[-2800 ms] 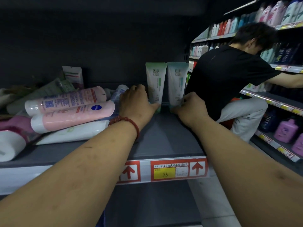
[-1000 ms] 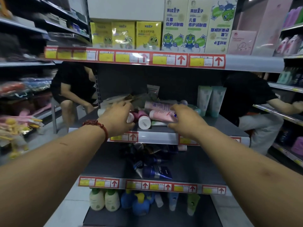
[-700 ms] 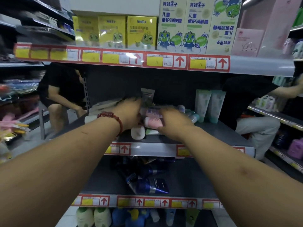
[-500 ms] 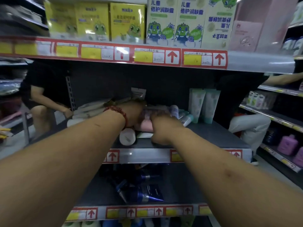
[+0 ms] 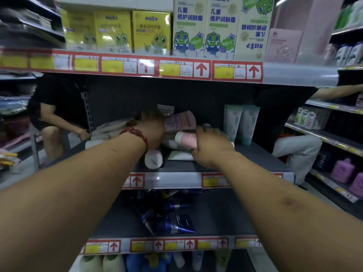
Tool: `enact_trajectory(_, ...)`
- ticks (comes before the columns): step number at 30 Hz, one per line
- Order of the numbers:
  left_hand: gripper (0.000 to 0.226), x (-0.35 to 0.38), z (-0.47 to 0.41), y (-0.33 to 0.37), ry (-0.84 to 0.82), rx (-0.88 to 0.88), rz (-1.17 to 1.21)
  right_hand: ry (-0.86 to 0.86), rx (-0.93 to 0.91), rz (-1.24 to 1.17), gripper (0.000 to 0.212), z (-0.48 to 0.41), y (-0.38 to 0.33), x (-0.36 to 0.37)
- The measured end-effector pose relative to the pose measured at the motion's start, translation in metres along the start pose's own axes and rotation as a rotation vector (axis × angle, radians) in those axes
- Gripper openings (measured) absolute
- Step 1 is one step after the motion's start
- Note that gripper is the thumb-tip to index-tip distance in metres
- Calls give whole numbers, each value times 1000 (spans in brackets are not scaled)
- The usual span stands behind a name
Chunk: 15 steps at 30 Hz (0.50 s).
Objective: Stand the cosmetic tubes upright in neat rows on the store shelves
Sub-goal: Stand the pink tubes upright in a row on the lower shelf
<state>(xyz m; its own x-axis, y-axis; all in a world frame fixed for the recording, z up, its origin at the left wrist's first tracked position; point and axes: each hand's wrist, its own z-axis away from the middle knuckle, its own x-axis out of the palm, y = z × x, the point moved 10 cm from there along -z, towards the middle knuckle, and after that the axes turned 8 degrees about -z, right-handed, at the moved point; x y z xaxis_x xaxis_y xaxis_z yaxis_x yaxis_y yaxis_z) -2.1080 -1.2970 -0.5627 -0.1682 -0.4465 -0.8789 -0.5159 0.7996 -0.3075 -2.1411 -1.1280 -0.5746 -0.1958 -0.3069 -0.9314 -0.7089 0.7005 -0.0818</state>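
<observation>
Under the middle shelf (image 5: 255, 160), several dark blue tubes (image 5: 172, 224) lie in a heap. At its front edge one white-capped tube (image 5: 153, 159) lies on its side. Just behind, in the lying pile, the left hand (image 5: 153, 132) grips a pale pink tube (image 5: 179, 121). The right hand (image 5: 213, 147) curls over a second pink tube (image 5: 186, 140). At the back right two green tubes (image 5: 233, 122) stand upright, touching. Above stand three yellow boxes (image 5: 151, 32) and three cream boxes (image 5: 222, 26).
</observation>
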Motion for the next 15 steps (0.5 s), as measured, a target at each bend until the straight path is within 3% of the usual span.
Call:
enact_trajectory(5, 57, -3, 12, -17, 11, -69, 234, 19, 31, -49, 66, 11, 8, -10)
enact_trajectory(9, 42, -19, 44, -26, 76, -155, 647, 27, 100, -361, 59, 22, 17, -8)
enact_trajectory(13, 46, -24, 85, -35, 41, -248, 828, 29, 192, -630, 57, 46, 30, -9)
enact_trajectory(15, 38, -27, 108, -32, 33, -278, 1093, 48, 237, -744, 48, 57, 37, -13)
